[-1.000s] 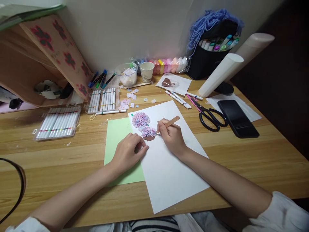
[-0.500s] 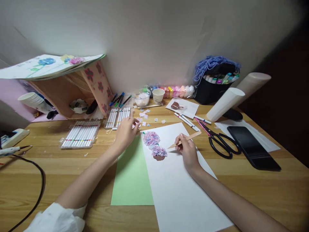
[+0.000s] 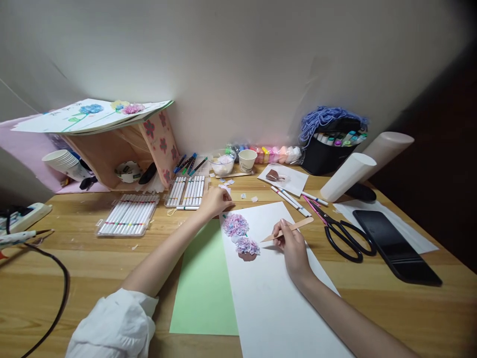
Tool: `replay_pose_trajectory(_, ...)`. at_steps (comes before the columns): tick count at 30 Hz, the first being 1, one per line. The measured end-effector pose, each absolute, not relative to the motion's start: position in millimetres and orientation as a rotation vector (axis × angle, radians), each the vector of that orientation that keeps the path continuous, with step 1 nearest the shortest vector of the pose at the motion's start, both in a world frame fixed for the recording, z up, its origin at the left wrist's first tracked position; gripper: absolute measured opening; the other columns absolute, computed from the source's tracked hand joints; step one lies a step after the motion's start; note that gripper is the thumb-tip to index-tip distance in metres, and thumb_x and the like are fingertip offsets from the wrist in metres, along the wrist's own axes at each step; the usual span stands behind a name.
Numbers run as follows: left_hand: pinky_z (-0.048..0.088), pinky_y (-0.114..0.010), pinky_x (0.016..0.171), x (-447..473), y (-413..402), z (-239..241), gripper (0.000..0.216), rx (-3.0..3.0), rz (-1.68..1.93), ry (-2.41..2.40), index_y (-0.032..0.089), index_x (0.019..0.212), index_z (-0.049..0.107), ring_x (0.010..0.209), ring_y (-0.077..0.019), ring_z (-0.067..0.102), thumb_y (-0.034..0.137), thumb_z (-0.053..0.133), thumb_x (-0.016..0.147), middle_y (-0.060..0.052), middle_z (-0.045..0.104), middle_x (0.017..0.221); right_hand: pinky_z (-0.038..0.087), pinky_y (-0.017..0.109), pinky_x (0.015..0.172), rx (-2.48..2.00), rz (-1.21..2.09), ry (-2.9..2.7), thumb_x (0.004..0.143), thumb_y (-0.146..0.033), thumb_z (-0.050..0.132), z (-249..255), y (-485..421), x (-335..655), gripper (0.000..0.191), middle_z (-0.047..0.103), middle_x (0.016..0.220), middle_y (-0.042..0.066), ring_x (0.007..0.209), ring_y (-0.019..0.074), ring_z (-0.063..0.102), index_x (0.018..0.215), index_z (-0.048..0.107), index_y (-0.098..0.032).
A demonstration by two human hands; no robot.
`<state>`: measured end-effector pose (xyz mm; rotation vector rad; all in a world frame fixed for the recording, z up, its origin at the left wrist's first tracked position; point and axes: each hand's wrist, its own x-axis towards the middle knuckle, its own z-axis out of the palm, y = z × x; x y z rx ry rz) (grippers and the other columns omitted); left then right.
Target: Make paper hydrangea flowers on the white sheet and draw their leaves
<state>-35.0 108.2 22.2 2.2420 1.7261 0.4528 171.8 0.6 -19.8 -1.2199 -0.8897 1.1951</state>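
My right hand (image 3: 291, 245) grips a flat wooden stick (image 3: 288, 229) like a pen, its tip aimed left at the pink and purple paper flowers (image 3: 241, 233) stuck on a white sheet (image 3: 276, 293). My left hand (image 3: 216, 201) reaches past the top of a green sheet (image 3: 204, 283), fingers curled down over small paper scraps (image 3: 227, 186) on the desk. Whether it pinches a scrap is hidden.
Trays of white markers (image 3: 128, 215) lie left of the scraps. A paper cup (image 3: 247, 160), a clear bowl (image 3: 222, 164), black scissors (image 3: 341, 233), a phone (image 3: 397, 246), two paper rolls (image 3: 348, 176) and a marker bag (image 3: 331, 144) sit behind and to the right. A black cable (image 3: 55, 298) crosses the left.
My left hand left the white sheet and moved up to the paper scraps. My right hand drew the stick tip back from the flowers. The view tilted up.
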Motion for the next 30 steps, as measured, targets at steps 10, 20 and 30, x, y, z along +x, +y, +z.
replay_pose_trajectory(10, 0.044, -0.034, 0.076, 6.3, 132.2, 18.6, 0.012, 2.176, 0.462, 1.741, 0.014, 0.077, 0.068, 0.089, -0.0257, 0.060, 0.026, 0.067, 0.074, -0.012, 0.069, 0.090, 0.035, 0.022, 0.046, -1.224, 1.169, -0.906, 0.081, -0.058, 0.055, -17.2, -0.3, 171.9, 0.045, 0.043, 0.054, -0.003, 0.048, 0.0096, 0.041, 0.060, 0.049, -0.019)
replay_pose_trajectory(20, 0.044, -0.026, 0.069, -8.5, 116.1, 29.8, 0.017, 2.037, 0.631, 1.624, 0.015, 0.082, 0.063, 0.078, -0.0166, 0.061, 0.031, 0.060, 0.081, -0.006, 0.069, 0.087, 0.034, 0.020, 0.045, -1.178, 1.182, -0.900, 0.081, -0.055, 0.055, -19.8, 2.4, 173.7, 0.043, 0.045, 0.054, -0.004, 0.047, 0.0084, 0.042, 0.060, 0.050, -0.018)
replay_pose_trajectory(30, 0.041, -0.024, 0.062, -38.8, -7.6, 26.4, 0.008, 1.865, 0.589, 1.273, 0.018, 0.076, 0.064, 0.067, -0.0120, 0.056, 0.026, 0.064, 0.078, 0.000, 0.067, 0.075, 0.036, 0.023, 0.050, -1.170, 1.119, -1.084, 0.087, -0.054, 0.048, -12.8, -5.5, 170.5, 0.044, 0.046, 0.058, -0.003, 0.050, 0.0098, 0.043, 0.061, 0.050, -0.019)
